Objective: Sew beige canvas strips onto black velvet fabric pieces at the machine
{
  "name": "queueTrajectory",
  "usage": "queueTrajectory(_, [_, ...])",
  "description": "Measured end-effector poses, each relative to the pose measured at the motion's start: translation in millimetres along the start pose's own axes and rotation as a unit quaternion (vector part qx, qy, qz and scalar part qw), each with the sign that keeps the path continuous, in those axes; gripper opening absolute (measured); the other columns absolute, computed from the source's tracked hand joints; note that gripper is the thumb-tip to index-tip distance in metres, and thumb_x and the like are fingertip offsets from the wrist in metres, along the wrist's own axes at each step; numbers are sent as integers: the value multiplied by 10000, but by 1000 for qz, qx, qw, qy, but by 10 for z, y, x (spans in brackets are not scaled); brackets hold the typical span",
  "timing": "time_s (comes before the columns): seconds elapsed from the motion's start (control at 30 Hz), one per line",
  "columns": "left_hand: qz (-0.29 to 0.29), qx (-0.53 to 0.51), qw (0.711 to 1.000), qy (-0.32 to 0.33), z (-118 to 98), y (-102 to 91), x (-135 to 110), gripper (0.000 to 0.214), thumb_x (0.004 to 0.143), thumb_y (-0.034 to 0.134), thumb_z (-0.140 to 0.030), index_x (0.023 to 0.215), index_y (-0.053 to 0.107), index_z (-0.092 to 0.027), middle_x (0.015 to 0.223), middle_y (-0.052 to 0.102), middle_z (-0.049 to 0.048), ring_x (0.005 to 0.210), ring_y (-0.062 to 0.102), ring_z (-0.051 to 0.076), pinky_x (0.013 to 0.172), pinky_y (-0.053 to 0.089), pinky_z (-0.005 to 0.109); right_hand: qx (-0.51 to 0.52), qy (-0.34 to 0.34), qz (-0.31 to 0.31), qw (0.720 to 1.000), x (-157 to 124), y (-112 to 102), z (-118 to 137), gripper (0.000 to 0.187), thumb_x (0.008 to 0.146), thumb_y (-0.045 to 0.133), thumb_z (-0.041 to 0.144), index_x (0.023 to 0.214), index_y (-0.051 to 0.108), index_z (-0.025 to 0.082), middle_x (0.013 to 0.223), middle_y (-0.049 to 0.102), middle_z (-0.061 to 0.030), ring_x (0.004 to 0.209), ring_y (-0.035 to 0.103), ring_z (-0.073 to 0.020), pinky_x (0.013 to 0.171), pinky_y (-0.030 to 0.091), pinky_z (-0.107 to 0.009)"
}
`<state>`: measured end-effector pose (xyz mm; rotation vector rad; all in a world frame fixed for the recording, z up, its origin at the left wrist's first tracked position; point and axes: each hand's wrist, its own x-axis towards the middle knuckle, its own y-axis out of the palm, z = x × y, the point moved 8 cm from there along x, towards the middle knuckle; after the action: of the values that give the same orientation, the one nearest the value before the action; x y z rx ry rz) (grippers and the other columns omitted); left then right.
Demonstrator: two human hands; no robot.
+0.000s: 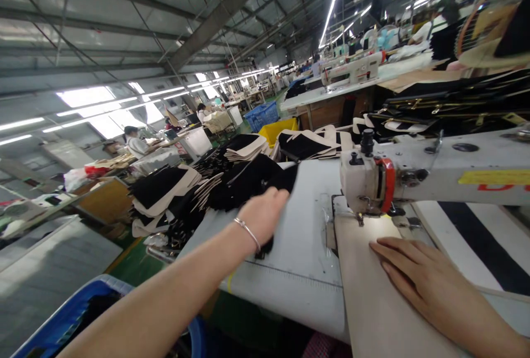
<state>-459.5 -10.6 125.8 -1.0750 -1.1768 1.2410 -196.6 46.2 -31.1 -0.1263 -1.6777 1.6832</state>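
Note:
My left hand (265, 217), with a silver bangle at the wrist, reaches across the white sewing table (308, 220). Its fingers are closed on a black fabric piece (285, 180) at the edge of a dark heap; the fingertips are partly hidden. Flat on a beige panel (360, 292) lies my right hand (418, 270), fingers stretched out. That panel runs under the needle end of the white sewing machine (360, 181), which has a red ring around its head. Beside the machine rests a pale panel with a black stripe (484, 242).
Stacks of black and beige pieces (165, 192) stand left of the table. A blue basket (103, 283) sits low at the left. Behind are a yellow bin (279, 131), another sewing machine (354, 68) and piled black pieces with zippers (459, 99). People sit farther off.

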Motion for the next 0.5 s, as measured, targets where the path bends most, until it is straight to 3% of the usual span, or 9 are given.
queueTrajectory(0.07, [135,-147,975,100,-595,436,-247,356,899,544,-296,1242,554,-200,1243,566,115,1134,584,261,995,463,395,3,0,10,1000,10,-9,8,407,933,440,445,1299,524,288,1299,554,-21,1133,517,-241,960,408,-454])
queueTrajectory(0.13, [235,-306,914,126,-891,700,-419,446,885,572,-421,1259,575,-178,1349,512,143,1230,521,297,1031,444,427,6,-1,13,1000,16,-35,18,404,934,439,438,1298,525,285,1314,548,-22,1143,515,-243,963,404,-452])
queueTrajectory(0.2, [314,-466,821,95,-908,817,-478,533,876,578,-463,1319,534,-170,1380,492,155,1242,515,311,971,495,443,7,2,11,1000,22,-70,25,395,932,442,428,1289,534,285,1319,549,-21,1152,516,-243,962,405,-449])
queueTrajectory(0.27, [366,-584,720,80,-822,799,-444,591,860,614,-420,1375,465,-172,1376,500,154,1236,525,313,908,536,435,10,7,9,1000,32,-102,38,395,929,445,421,1291,532,288,1315,557,-20,1152,522,-243,950,413,-448])
queueTrajectory(0.3, [366,-613,694,89,-771,755,-383,589,862,616,-389,1382,450,-167,1368,508,155,1238,526,313,912,533,438,14,8,7,1000,40,-115,51,400,926,448,419,1296,528,290,1313,560,-20,1151,525,-245,945,417,-450])
queueTrajectory(0.33, [343,-618,700,107,-723,708,-288,550,879,595,-360,1372,456,-161,1356,520,156,1237,528,304,940,515,442,19,8,4,1000,48,-128,66,405,924,451,417,1303,522,292,1310,563,-22,1149,528,-246,945,419,-454])
queueTrajectory(0.37, [296,-595,736,128,-683,670,-168,486,909,552,-336,1355,471,-161,1354,525,152,1237,529,287,982,484,446,26,7,1,1000,56,-139,82,410,923,454,415,1309,516,291,1307,565,-26,1150,529,-249,950,417,-458])
queueTrajectory(0.43, [169,-468,848,181,-707,640,61,411,956,465,-317,1341,478,-176,1380,505,138,1273,491,264,1083,378,472,35,7,-4,999,69,-154,109,414,923,457,401,1311,514,268,1297,571,-44,1155,527,-252,974,409,-463])
queueTrajectory(0.5, [65,-280,926,244,-901,720,197,413,952,481,-353,1327,480,-181,1380,499,134,1318,430,269,1142,270,498,38,14,-5,999,74,-166,121,419,927,447,362,1318,503,223,1280,578,-73,1159,525,-251,993,404,-455])
